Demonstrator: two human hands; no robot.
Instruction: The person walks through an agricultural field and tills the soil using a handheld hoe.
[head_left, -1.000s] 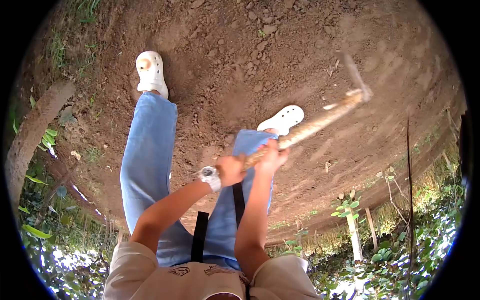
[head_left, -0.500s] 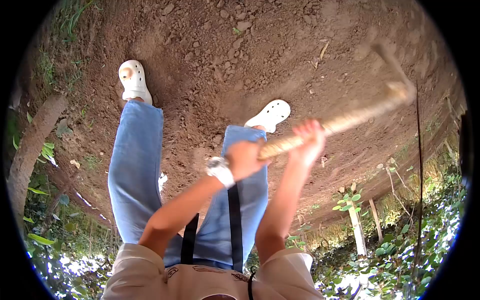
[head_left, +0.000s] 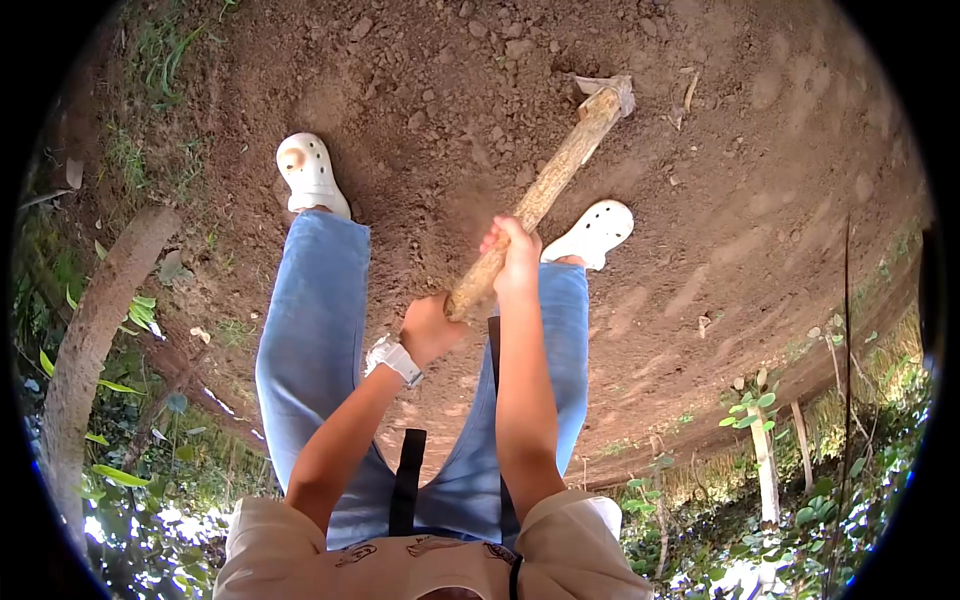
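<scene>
Head camera live | we're looking steeply down the wearer's front | wide round view | shirt (head_left: 400, 575) right up close, hoe (head_left: 560, 172) mid-frame, shoes (head_left: 596, 234) farther off

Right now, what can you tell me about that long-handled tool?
The long-handled tool has a thick, pale brown handle that looks like rough, uneven wood. At its far end is a greyish head, apparently metal, down at the soil; how deep it sits is unclear. It slants away between the white shoes. The left hand grips the near end, the right hand farther along.
</scene>
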